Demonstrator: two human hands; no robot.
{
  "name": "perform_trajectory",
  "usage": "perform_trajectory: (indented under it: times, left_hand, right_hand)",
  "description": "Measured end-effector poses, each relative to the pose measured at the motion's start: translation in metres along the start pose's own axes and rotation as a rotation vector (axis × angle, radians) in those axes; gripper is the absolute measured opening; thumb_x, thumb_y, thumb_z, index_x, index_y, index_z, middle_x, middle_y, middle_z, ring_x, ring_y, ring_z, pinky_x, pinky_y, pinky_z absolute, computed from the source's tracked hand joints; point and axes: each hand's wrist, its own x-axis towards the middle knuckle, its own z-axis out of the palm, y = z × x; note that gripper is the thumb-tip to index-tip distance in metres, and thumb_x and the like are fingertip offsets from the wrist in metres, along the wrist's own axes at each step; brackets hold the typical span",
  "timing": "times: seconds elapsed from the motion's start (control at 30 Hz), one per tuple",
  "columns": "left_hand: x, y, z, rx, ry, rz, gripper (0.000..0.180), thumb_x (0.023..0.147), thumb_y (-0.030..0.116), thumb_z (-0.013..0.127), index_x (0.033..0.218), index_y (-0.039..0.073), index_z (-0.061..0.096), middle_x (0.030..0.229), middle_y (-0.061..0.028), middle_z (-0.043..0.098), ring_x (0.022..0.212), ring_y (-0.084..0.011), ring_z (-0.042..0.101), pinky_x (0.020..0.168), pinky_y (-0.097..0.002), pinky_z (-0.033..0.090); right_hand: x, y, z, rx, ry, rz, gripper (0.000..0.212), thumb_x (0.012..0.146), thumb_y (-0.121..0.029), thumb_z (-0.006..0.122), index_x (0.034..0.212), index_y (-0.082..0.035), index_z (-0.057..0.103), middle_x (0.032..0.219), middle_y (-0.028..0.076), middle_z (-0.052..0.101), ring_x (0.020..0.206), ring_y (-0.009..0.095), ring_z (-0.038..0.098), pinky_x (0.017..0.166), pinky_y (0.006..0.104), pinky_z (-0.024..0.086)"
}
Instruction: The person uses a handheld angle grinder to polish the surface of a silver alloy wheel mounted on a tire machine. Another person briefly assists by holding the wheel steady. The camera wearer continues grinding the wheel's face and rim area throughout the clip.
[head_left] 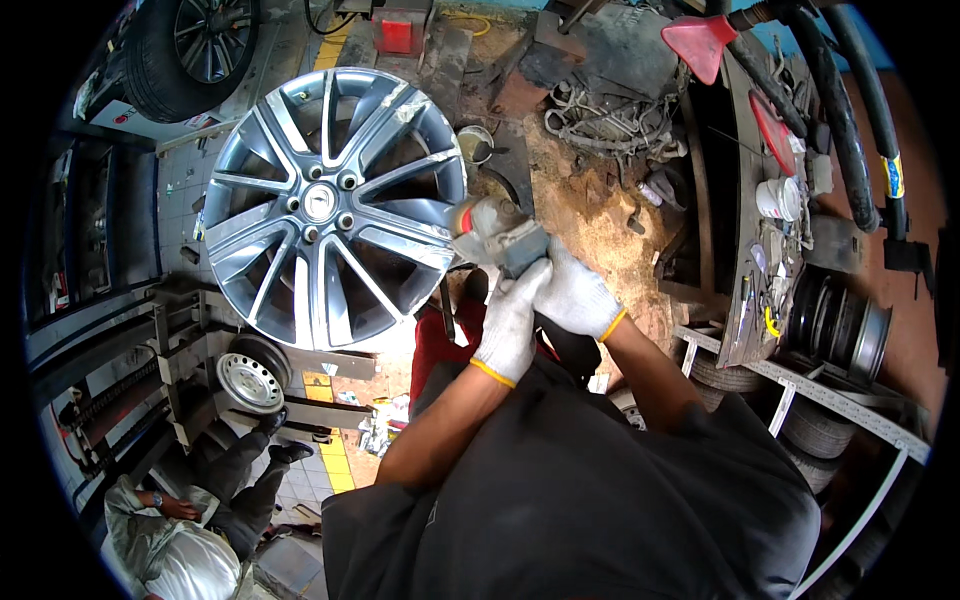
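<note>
Both my hands wear white knit gloves with yellow cuffs and are close together in front of my body. My left hand (508, 327) and my right hand (579, 291) are closed on the near end of a dusty grey sander (508, 243). Its round head, with a red band, is at the right rim of a large silver alloy wheel (320, 205); whether it touches the metal I cannot tell. The wheel has several split spokes, lug holes round its centre cap, and pale scuffed patches on the spokes and rim. My fingers are partly hidden behind the sander.
A person (190, 540) sits at the lower left near a steel wheel (252, 380). A mounted tyre (190, 55) stands at the upper left. Right of me are a cluttered bench (750, 290) and a tyre rack (850, 400). Black hoses (840, 120) hang at the upper right.
</note>
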Motion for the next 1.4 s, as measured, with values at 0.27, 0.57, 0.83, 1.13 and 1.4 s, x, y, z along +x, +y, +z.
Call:
perform_trajectory:
  times: [0.27, 0.57, 0.83, 1.13, 1.4]
  left_hand:
    - [-0.007, 0.0, -0.001, 0.045, -0.01, 0.013, 0.045, 0.089, 0.015, 0.071, 0.128, 0.004, 0.054, 0.114, -0.0069, 0.066, 0.104, -0.0158, 0.063, 0.094, -0.03, 0.048]
    - [-0.011, -0.002, -0.008, 0.099, 0.049, 0.024, 0.034, 0.091, 0.017, 0.067, 0.123, 0.005, 0.06, 0.113, -0.0068, 0.067, 0.106, -0.0188, 0.064, 0.096, -0.0334, 0.049]
    - [-0.008, -0.005, -0.011, 0.14, 0.063, 0.023, 0.037, 0.09, 0.016, 0.069, 0.124, 0.004, 0.061, 0.114, -0.0055, 0.066, 0.105, -0.0164, 0.062, 0.095, -0.0315, 0.048]
    - [-0.023, -0.012, 0.0, 0.192, 0.089, -0.062, 0.049, 0.09, 0.016, 0.07, 0.133, 0.006, 0.051, 0.121, -0.0056, 0.061, 0.11, -0.0158, 0.058, 0.097, -0.031, 0.045]
    - [-0.011, -0.024, -0.005, 0.361, 0.09, -0.011, 0.039, 0.091, 0.016, 0.067, 0.126, 0.004, 0.056, 0.118, -0.0061, 0.062, 0.111, -0.0174, 0.057, 0.099, -0.0322, 0.043]
  right_hand:
    - [-0.008, -0.005, 0.001, 0.058, -0.031, 0.041, 0.057, 0.084, -0.035, 0.063, 0.118, 0.005, 0.042, 0.102, 0.037, 0.063, 0.102, 0.052, 0.061, 0.089, 0.055, 0.05]
    - [-0.014, -0.003, 0.006, 0.137, -0.053, 0.04, 0.053, 0.085, -0.035, 0.063, 0.116, 0.002, 0.042, 0.099, 0.037, 0.063, 0.101, 0.051, 0.061, 0.087, 0.0535, 0.05]
    - [-0.012, 0.0, 0.007, 0.172, -0.068, 0.039, 0.047, 0.086, -0.033, 0.06, 0.11, 0.005, 0.044, 0.095, 0.037, 0.063, 0.097, 0.05, 0.063, 0.085, 0.0536, 0.05]
    - [-0.023, 0.025, 0.016, 0.3, -0.091, 0.046, 0.061, 0.084, -0.04, 0.062, 0.124, 0.002, 0.044, 0.105, 0.034, 0.063, 0.105, 0.048, 0.061, 0.091, 0.0492, 0.049]
    - [-0.021, 0.07, 0.061, 0.849, -0.002, -0.152, 0.065, 0.08, -0.028, 0.072, 0.132, 0.002, 0.045, 0.119, 0.024, 0.063, 0.114, 0.031, 0.062, 0.097, 0.0376, 0.048]
